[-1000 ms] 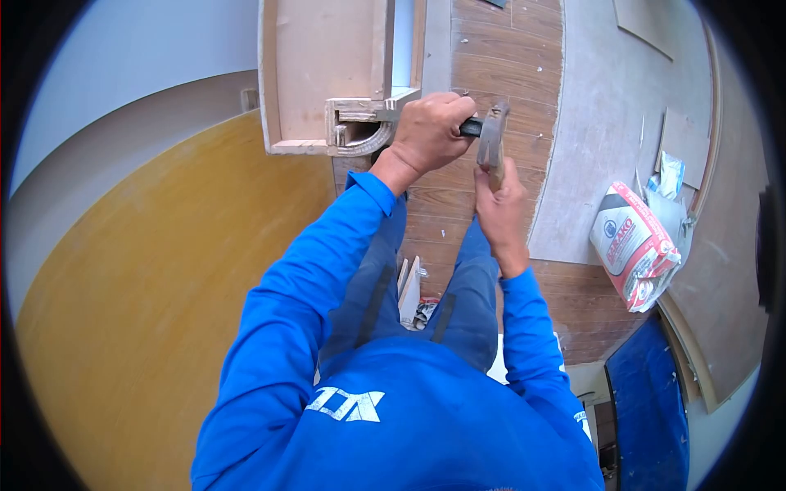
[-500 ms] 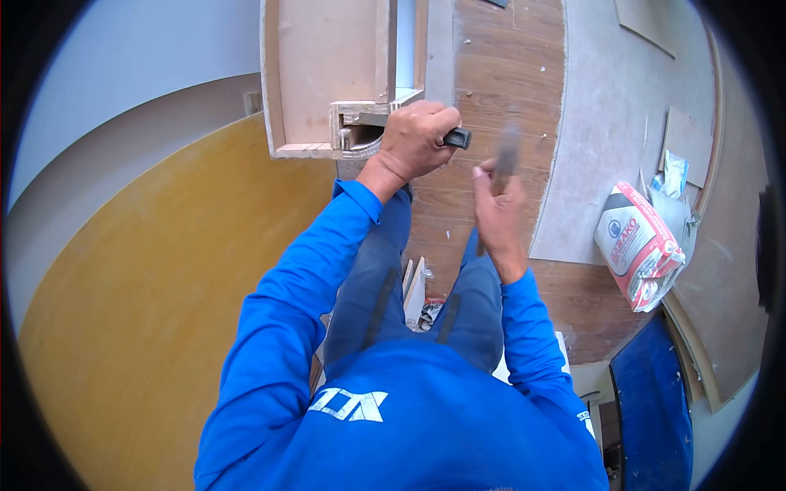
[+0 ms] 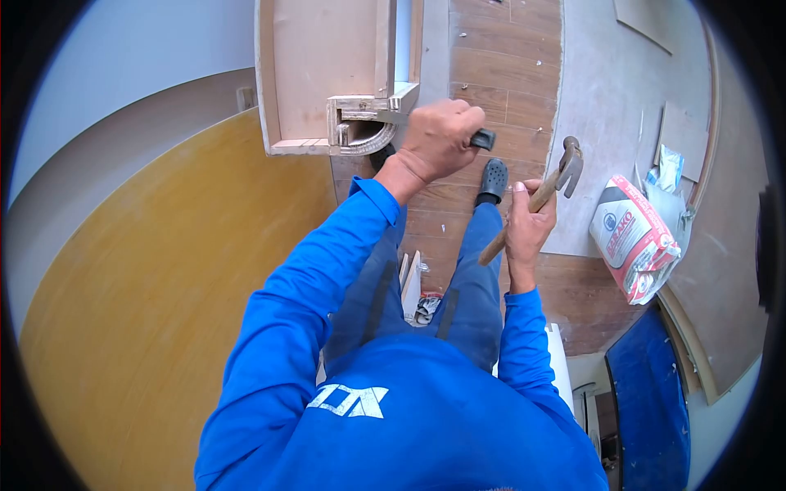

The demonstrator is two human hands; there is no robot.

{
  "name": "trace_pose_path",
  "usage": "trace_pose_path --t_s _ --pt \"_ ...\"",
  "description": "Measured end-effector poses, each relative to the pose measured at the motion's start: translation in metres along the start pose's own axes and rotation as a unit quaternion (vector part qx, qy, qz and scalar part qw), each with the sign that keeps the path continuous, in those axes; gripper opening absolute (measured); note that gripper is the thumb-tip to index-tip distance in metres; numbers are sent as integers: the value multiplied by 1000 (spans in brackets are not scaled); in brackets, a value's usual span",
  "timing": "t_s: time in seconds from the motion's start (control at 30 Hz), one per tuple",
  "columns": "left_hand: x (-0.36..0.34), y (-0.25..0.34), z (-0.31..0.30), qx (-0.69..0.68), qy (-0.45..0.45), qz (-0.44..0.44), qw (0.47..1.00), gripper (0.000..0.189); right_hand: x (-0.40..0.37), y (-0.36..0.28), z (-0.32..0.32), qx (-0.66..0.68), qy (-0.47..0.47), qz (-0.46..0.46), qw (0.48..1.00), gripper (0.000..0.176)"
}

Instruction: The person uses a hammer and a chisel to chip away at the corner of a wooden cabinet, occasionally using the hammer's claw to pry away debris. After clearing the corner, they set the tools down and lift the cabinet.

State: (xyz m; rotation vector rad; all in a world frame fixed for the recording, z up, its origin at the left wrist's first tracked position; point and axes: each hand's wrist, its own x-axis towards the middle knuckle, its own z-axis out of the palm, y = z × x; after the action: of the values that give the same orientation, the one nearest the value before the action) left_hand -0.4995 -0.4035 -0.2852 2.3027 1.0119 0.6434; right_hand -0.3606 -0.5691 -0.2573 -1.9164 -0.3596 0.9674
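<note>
My left hand (image 3: 442, 137) is closed around a chisel whose black handle end (image 3: 484, 139) sticks out to the right of my fist. Its flat metal blade (image 3: 391, 117) points left, over the wooden corner piece (image 3: 360, 150). That corner has a layered, curved edge with a slot inside, and it joins a box-like wooden frame (image 3: 267, 98). To the right, my right hand (image 3: 528, 233) grips the wooden handle of a claw hammer (image 3: 571, 166), its head up and apart from the chisel.
A large yellow-brown curved board (image 3: 164, 303) spreads at the left. On the right a white and red bag (image 3: 629, 233) stands by a pale sheet on the wood floor (image 3: 499, 74). My shoe (image 3: 493, 178) shows between my hands. A blue panel (image 3: 651, 401) is at lower right.
My left hand has shifted right with the chisel, drawing more of its blade into view. The hammer, blurred before, has swung right and its head is now clear of my left hand.
</note>
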Motion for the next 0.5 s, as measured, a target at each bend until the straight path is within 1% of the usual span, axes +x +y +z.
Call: trace_pose_path --t_s 0.13,0.2,0.3,0.4,0.5 --pt "3 -3 -9 3 5 -9 1000 22 4 -1 -1 14 12 0 1000 10" --pt "4 4 -14 -26 37 -9 999 21 4 -2 -1 20 17 -7 1000 10" --pt "3 11 -8 -13 11 -12 1000 19 7 0 0 16 7 -5 1000 10" --pt "2 7 -3 0 1 -17 1000 19 8 5 1 4 10 -23 1000 10" --pt "3 -1 -5 -8 20 -10 1000 19 4 0 -1 11 0 -2 1000 11"
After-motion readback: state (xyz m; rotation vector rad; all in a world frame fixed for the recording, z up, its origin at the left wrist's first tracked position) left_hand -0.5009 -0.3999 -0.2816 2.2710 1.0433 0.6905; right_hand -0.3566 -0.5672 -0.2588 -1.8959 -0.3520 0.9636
